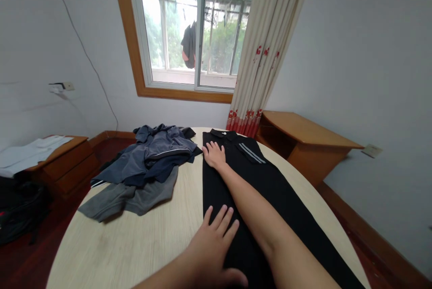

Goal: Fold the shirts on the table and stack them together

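Note:
A black polo shirt (270,199) lies spread on the round table (151,244), its collar at the far end. Two grey stripes cross its short sleeve. My right hand (214,154) reaches to the far part and rests flat near the collar, fingers spread, by the shirt's left edge. Closer to me, my left hand (216,239) lies over the same edge with its fingers apart. Neither hand grips the cloth. My right forearm hides part of the shirt's middle.
A heap of dark blue and grey clothes (151,158) lies on the table's left side. Beyond stand a wooden desk (310,133) at right and a drawer cabinet (67,163) with papers at left. A black bag (20,212) is on the floor. A curtain (259,50) hangs behind.

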The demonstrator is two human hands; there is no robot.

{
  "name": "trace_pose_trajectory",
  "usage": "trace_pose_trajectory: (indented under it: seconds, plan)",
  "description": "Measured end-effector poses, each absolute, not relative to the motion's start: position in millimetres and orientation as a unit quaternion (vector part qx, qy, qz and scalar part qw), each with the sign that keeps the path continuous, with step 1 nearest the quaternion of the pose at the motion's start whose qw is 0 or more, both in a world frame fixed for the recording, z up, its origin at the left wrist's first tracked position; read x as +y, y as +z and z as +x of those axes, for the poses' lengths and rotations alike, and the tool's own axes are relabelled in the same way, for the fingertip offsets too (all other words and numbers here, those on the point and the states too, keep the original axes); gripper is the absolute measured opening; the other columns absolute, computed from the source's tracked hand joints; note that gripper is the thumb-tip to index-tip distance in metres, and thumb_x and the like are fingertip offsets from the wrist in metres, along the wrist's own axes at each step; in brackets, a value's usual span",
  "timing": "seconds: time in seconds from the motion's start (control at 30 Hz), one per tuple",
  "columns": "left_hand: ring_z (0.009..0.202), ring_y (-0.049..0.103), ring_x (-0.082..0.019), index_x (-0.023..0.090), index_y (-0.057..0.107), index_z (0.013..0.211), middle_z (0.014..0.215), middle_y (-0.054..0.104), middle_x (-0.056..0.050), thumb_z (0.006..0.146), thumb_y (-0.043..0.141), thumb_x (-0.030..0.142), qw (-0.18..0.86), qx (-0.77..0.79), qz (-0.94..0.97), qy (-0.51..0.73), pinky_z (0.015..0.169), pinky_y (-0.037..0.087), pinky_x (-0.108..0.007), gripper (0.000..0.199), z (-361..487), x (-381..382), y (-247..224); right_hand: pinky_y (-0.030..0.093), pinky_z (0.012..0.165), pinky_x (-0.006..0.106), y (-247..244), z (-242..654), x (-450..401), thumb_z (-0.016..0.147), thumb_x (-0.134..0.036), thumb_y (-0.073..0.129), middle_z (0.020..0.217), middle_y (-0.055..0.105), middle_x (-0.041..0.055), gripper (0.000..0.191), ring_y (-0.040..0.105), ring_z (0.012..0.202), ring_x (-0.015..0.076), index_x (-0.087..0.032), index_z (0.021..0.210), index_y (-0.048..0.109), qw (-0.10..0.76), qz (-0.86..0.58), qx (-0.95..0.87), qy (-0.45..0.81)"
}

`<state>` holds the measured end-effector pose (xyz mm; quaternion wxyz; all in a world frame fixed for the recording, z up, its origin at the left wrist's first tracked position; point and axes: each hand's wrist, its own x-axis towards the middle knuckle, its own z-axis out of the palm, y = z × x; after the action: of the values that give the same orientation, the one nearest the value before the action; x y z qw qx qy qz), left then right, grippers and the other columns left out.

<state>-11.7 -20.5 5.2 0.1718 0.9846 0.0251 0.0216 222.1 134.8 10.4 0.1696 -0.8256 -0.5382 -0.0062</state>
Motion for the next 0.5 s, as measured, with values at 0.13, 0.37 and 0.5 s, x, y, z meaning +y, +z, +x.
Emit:
trace_pose_trajectory:
  seconds: [0.13,0.37,0.5]
  plan:
    - [0.154,0.005,-0.039,0.018,0.018,0.161,0.166,0.008,-0.018,0.087,0.040,0.081,0.158,0.026,0.987,0.014,0.119,0.007,-0.069,0.100,-12,-21,2,0.013,0.122,0.053,18,211,87,0.105,-0.052,0.021,0.164,0.030,0.0105,0.063,0.023,0.152,0.0269,-0.017,0.153,0.041,0.172,-0.816,-0.552,0.012]
    - [0.154,0.003,-0.040,0.020,0.021,0.161,0.166,0.007,-0.017,0.088,0.033,0.082,0.147,0.044,0.988,-0.017,0.115,0.005,-0.074,0.097,-14,-29,11,0.024,0.122,0.043,23,246,-34,0.099,-0.047,0.045,0.163,0.032,0.0130,0.068,0.031,0.149,0.0256,-0.014,0.157,0.031,0.175,-0.804,-0.566,0.055]
    - [0.154,0.000,-0.039,0.020,0.020,0.161,0.166,0.004,-0.017,0.088,0.038,0.081,0.141,0.069,0.986,-0.060,0.115,0.003,-0.073,0.097,-16,-36,25,0.028,0.121,0.038,10,285,-120,0.096,-0.042,0.050,0.160,0.036,0.0177,0.070,0.035,0.148,0.0268,-0.007,0.155,0.034,0.177,-0.851,-0.493,0.030]
